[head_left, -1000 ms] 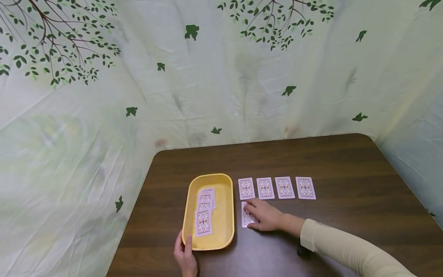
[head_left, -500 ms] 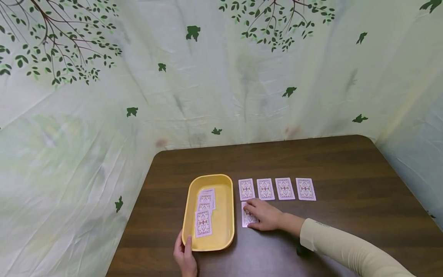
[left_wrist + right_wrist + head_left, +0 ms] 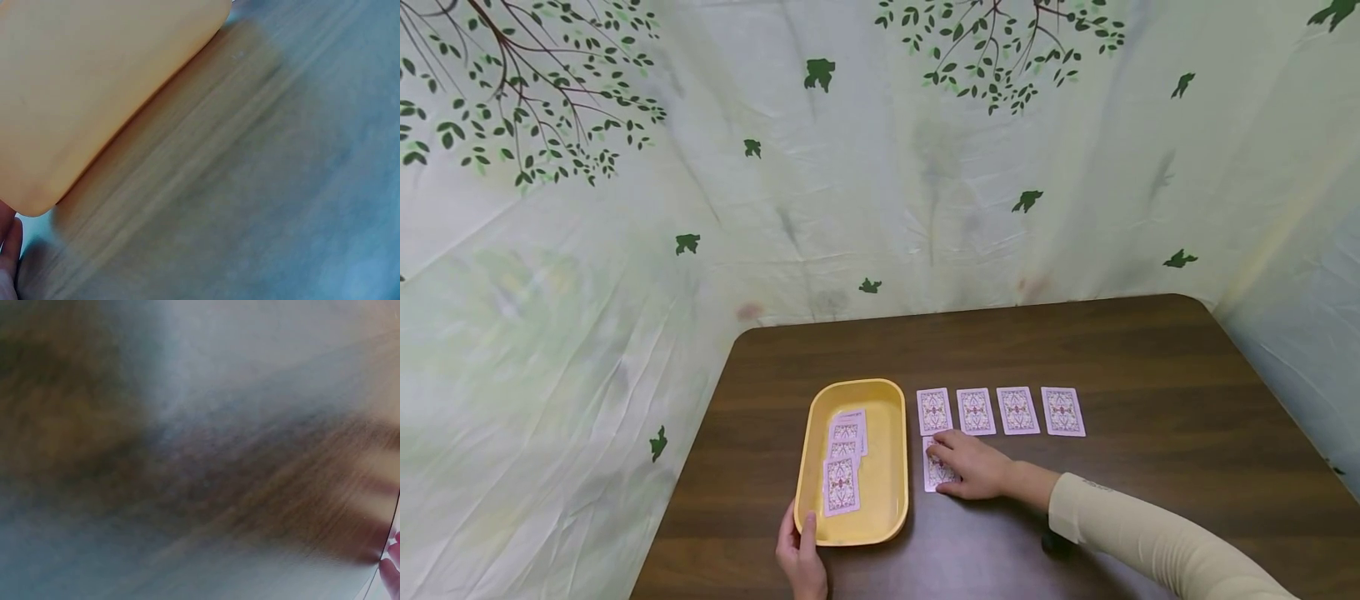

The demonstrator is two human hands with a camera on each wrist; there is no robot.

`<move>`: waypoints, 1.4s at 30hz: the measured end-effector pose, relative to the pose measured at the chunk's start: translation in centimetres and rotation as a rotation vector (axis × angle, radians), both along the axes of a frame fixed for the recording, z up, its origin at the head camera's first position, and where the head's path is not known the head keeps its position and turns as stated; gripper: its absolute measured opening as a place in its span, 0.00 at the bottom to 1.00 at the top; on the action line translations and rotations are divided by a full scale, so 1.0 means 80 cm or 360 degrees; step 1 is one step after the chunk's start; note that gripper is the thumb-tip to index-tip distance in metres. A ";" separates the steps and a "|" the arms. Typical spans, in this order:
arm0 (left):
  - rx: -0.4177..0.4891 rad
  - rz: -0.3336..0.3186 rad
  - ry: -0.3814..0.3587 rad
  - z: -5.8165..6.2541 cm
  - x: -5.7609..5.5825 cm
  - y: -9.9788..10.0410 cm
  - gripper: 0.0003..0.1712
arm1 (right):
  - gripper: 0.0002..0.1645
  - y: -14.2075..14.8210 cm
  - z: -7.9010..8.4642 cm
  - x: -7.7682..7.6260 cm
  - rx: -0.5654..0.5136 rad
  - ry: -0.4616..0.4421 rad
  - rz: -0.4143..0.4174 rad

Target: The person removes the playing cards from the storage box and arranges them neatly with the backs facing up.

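At the near left corner of a yellow tray point(image 3: 883, 471), my left hand point(image 3: 802, 560) holds the rim, thumb on top and fingers outside. The tray fills the upper left of the left wrist view, with fingers point(image 3: 9, 253) beside its corner. Several face-down playing cards point(image 3: 841, 487) overlap inside it. My right hand point(image 3: 976, 468) lies over a single face-down playing card point(image 3: 934, 477) right of the tray, fingertips near its far edge and thumb at its near edge. Part of that card is hidden under the hand. The right wrist view catches only fingertips point(image 3: 392, 576) at its edge.
Several more face-down cards point(image 3: 975, 412) lie in a row beyond my right hand. They all rest on a dark wooden table point(image 3: 1157, 500). A pale curtain point(image 3: 940, 167) printed with leaves hangs behind the table's far edge. Something small and dark point(image 3: 1057, 546) shows under the right forearm.
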State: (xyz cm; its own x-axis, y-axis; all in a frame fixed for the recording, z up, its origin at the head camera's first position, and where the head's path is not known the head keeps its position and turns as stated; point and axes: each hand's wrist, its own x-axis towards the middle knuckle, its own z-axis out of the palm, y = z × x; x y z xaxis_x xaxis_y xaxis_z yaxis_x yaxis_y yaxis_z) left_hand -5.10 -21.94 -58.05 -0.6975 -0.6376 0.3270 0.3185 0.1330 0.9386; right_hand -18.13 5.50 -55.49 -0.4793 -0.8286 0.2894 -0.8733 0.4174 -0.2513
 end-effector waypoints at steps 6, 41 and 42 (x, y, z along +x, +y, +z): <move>0.0001 -0.0006 0.0016 -0.001 0.000 0.000 0.19 | 0.33 -0.001 0.002 0.000 0.0051 -0.0036 -0.0017; -0.0016 0.0009 0.0013 0.001 -0.001 -0.001 0.19 | 0.31 -0.069 0.101 -0.047 -0.0128 -0.0080 -0.0139; -0.0014 0.0010 0.0011 0.001 -0.001 0.000 0.19 | 0.31 -0.074 0.103 -0.048 -0.0124 -0.0083 -0.0118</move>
